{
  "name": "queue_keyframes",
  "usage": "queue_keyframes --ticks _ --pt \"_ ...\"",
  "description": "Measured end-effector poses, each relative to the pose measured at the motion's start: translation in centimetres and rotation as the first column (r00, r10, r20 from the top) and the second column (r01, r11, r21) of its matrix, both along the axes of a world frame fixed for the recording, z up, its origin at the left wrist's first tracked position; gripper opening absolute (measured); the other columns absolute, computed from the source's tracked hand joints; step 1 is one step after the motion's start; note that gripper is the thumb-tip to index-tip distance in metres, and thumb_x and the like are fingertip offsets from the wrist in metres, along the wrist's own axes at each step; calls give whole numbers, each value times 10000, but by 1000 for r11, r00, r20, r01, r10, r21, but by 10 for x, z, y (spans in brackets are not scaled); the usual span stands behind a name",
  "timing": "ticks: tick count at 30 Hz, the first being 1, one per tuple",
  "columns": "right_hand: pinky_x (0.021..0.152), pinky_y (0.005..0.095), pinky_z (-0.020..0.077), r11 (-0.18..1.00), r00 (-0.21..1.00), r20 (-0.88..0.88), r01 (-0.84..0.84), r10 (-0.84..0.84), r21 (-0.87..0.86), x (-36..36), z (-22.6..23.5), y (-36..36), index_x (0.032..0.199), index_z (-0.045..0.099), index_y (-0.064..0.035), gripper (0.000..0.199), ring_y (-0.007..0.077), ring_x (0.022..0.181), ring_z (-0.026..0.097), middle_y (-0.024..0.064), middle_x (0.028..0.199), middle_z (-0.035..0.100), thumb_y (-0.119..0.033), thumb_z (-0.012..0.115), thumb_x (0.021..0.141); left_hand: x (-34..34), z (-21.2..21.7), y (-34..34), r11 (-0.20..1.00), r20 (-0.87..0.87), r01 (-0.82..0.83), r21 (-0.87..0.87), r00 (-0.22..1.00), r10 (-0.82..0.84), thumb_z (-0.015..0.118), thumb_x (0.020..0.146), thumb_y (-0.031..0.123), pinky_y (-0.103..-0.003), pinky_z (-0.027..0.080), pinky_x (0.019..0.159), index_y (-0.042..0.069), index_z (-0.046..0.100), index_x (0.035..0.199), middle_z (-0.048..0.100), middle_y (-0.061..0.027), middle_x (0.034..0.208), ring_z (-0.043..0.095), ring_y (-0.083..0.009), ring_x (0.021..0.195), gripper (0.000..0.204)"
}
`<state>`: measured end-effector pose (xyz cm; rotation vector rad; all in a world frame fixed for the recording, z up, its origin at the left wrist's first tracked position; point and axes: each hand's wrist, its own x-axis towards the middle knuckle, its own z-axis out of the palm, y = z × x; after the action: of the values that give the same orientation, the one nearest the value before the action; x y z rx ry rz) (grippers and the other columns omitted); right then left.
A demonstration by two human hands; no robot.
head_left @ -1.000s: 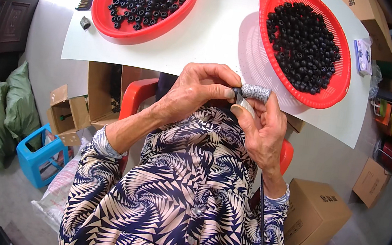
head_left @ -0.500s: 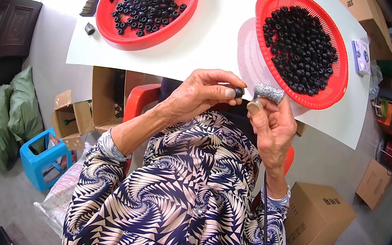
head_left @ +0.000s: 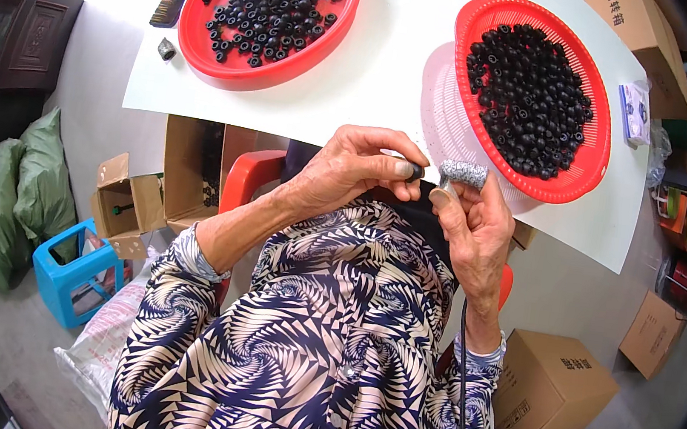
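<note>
Fingers of the left hand pinch a small black bead just below the bench edge, meeting the right hand, clamped on a grey cap at 3 o'clock: a fitting step, needing careful alignment next.

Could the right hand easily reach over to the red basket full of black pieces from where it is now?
Probably yes. The right hand sits just below the near rim of the red basket, and nothing lies between them. It does hold a small grey textured piece, so its fingers are occupied.
</note>
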<state>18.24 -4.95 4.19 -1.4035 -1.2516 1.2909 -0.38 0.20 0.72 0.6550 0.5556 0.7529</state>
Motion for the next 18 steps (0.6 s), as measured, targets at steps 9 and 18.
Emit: queue_keyframes --ticks 9,18 --pt "568 220 451 1000 1000 -8 -9 9 -4 -2 0 1 831 443 20 267 73 691 543 95 767 604 -133 661 845 -2 0 2 998 -95 -65 12 993 66 594 827 -12 -252 515 683 -65 631 927 614 -116 831 620 -154 727 119" --pt "604 216 461 1000 999 -35 -5 5 5 -3 2 3 911 493 44 219 78 706 551 89 811 619 -101 644 846 0 -4 2 998 -172 -63 13 983 64 602 838 33 -229 515 736 -35 620 998 637 -102 839 630 -129 741 175"
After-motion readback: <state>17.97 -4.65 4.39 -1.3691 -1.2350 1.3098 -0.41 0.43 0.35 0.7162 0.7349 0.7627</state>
